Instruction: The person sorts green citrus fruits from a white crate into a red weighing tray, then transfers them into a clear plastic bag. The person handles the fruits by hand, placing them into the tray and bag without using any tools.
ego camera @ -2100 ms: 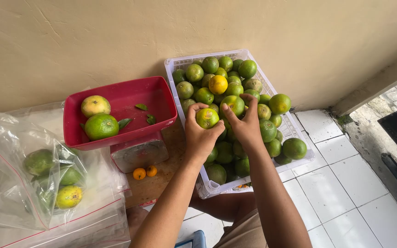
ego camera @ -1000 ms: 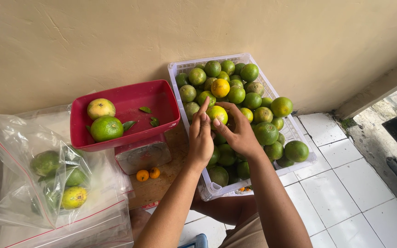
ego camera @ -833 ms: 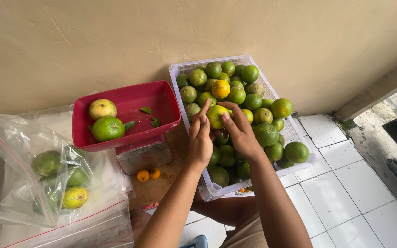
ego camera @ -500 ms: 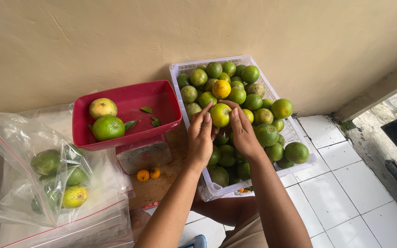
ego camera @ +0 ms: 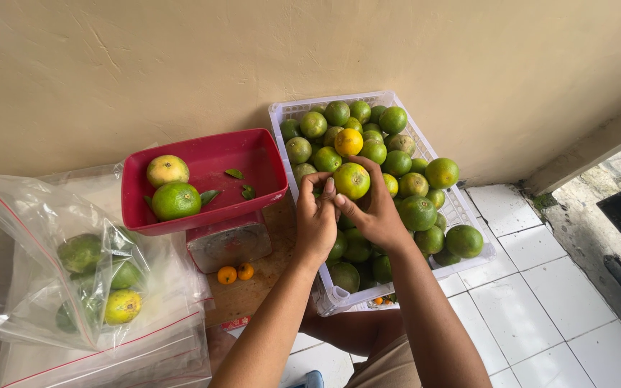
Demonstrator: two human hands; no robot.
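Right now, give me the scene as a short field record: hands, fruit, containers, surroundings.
left hand: fingers on the left side of the held citrus fruit
right hand: curled around the same fruit from the right
held citrus fruit: yellow-green, above the crate
white crate: piled with green and yellowish citrus, against the wall
red scale tray: holds two fruits and a few leaf bits
scale: under the tray
clear bag: several green fruits inside, left of the scale
small orange fruits: two, on the wooden board below the scale

one head-worn view looks steeply down, close over the hands (ego camera: 346,215), facing the wall (ego camera: 253,65).
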